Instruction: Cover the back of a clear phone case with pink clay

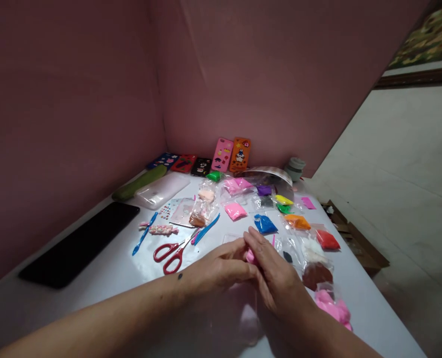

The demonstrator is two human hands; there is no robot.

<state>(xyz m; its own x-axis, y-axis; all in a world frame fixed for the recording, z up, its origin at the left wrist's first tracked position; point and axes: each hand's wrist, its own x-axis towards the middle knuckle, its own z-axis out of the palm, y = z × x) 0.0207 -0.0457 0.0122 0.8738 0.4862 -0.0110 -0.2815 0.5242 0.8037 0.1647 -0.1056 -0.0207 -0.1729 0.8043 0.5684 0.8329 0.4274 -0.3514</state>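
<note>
Pink lump (250,256): smooth, mostly hidden, held between both palms above the near part of a white table (112,266).

Left hand (228,266): reaching in from the left, fingers together, slightly bent, closed against the lump.

Right hand (280,278): fingers together, nearly straight, slanting up and leftward, pressed against the lump's other side.

Below the hands: clear flat piece (249,328).

Left: red-handled scissors (182,246).

Right: larger pink mass (333,306).

Beyond: blue packet (265,223); sticker sheet (166,212), markings too small to read.

Back: pink phone case (222,155), orange phone case (240,155), both with figures.
</note>
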